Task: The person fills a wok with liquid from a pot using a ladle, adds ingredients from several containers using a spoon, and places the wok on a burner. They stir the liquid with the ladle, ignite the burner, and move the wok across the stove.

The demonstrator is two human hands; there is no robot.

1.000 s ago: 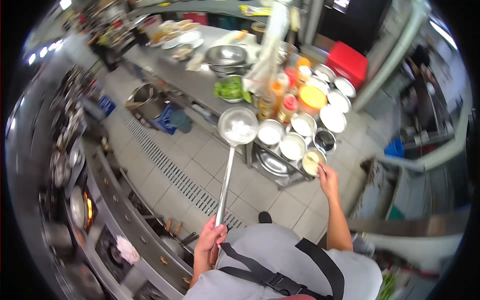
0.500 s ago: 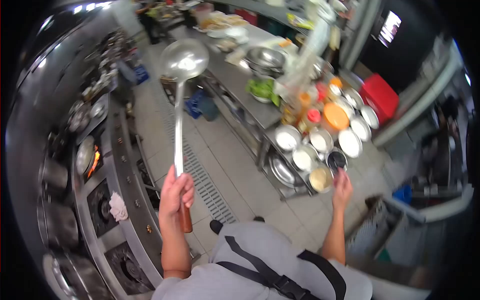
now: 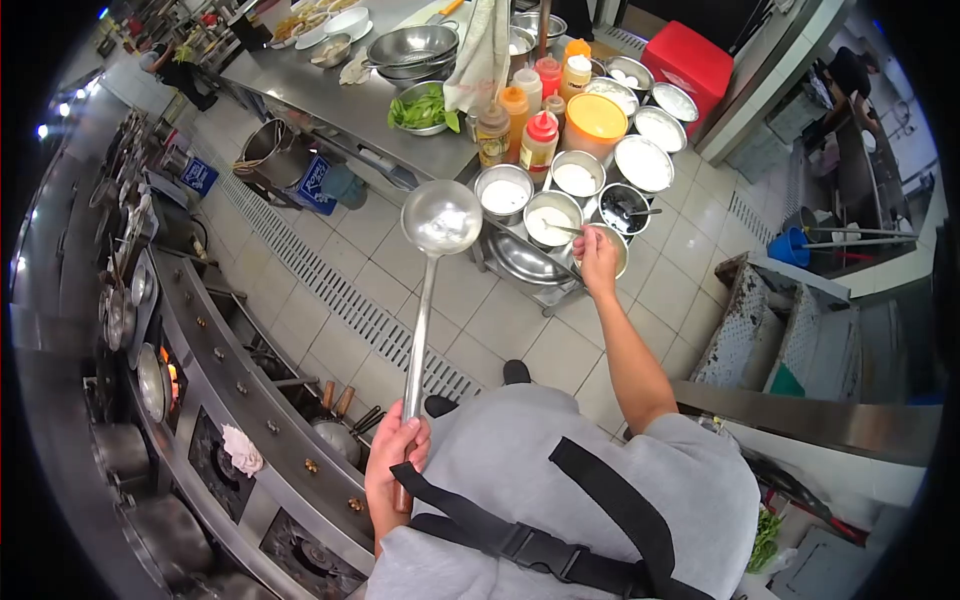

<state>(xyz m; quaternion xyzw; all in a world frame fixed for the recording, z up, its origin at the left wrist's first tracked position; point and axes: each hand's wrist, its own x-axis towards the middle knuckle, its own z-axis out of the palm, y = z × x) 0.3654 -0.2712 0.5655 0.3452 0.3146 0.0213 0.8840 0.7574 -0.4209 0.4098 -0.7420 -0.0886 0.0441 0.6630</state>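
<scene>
My left hand (image 3: 398, 448) is closed around the wooden-ended handle of a long metal ladle (image 3: 422, 325), its round bowl raised and with nothing visible in it. My right hand (image 3: 597, 258) pinches the handle of a small spoon (image 3: 566, 229). The spoon's tip reaches into a metal bowl of white seasoning (image 3: 545, 212). Directly beneath that hand is another metal bowl (image 3: 622, 262), mostly hidden. Just beyond stands a bowl of dark sauce (image 3: 618, 200) with a spoon handle resting across its rim.
Squeeze bottles (image 3: 540, 140), an orange-lidded tub (image 3: 596, 118) and several seasoning bowls crowd the counter end. A bowl of green leaves (image 3: 422, 108) sits to their left. A stove (image 3: 235, 365) with a lit burner, a pan (image 3: 154, 383) and a crumpled cloth (image 3: 241, 450) runs along my left.
My right hand has moved from the dark sauce bowl to a white seasoning bowl, now with a spoon. The ladle in my left hand has lowered. The view has shifted towards the counter.
</scene>
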